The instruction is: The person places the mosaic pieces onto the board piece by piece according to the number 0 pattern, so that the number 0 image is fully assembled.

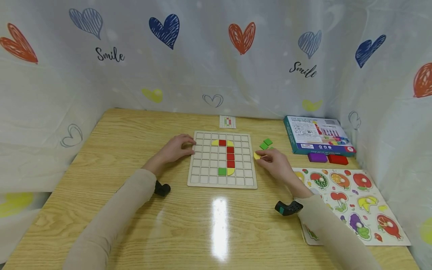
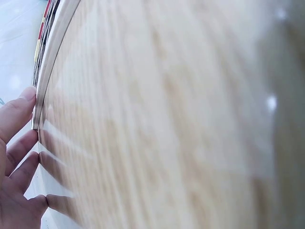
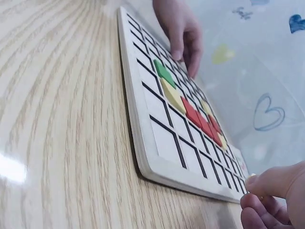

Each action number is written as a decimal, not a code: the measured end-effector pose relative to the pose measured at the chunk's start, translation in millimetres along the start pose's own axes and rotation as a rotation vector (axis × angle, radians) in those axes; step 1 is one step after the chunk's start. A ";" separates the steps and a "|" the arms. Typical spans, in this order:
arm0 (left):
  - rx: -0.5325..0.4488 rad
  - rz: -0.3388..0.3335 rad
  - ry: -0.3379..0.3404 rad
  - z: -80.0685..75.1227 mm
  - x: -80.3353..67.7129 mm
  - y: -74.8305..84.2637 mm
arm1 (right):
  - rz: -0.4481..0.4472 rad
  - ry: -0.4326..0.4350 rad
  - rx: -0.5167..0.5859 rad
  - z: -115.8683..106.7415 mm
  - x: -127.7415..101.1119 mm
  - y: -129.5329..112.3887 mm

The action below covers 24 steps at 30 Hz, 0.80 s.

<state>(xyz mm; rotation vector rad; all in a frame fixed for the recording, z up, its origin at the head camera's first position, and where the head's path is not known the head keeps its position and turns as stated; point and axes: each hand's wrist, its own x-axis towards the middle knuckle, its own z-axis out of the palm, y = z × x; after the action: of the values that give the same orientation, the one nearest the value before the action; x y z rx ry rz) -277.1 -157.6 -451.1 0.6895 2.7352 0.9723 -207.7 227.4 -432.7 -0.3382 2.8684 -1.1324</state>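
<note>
A wooden grid board lies mid-table, bearing a curve of red, yellow and green tiles. Its red tiles run down the middle, with yellow rounded pieces at the corners and a green square at the bottom. My left hand rests against the board's left edge, thumb and fingertips right at the rim. Beside the right edge, my right hand pinches a yellow rounded piece between thumb and finger. In the right wrist view, the fingers mostly hide that piece.
Loose green tiles lie just beyond my right hand. A small pattern card sits behind the board. At the right are a boxed set, a purple block, a red block and a fruit puzzle board under my right forearm.
</note>
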 end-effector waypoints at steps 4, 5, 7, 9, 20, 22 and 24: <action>0.001 0.005 0.000 -0.3 0.3 -0.2 | -0.032 -0.032 0.028 6.9 -0.5 -10.4; 0.001 0.008 0.000 -0.3 0.4 -0.1 | -0.039 -0.039 0.034 8.8 -0.3 -12.9; 0.004 0.015 0.001 -0.4 0.0 0.3 | -0.060 -0.048 0.039 13.0 0.7 -17.7; 0.007 0.019 0.004 -0.5 -0.3 0.6 | -0.078 -0.050 0.039 17.5 2.0 -22.9; -0.003 0.025 0.008 -1.3 -1.4 2.4 | -0.168 -0.099 0.040 38.1 9.2 -42.1; -0.001 0.025 0.007 -1.5 -1.7 2.5 | -0.170 -0.109 0.046 40.8 10.3 -45.2; 0.002 0.024 0.005 -1.4 -2.0 2.2 | -0.172 -0.120 0.052 43.9 11.7 -48.1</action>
<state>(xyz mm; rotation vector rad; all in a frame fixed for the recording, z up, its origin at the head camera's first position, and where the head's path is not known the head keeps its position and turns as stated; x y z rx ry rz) -274.9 -157.8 -448.6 0.7227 2.7392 0.9774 -205.0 161.3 -431.7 -0.6385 2.7439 -1.1652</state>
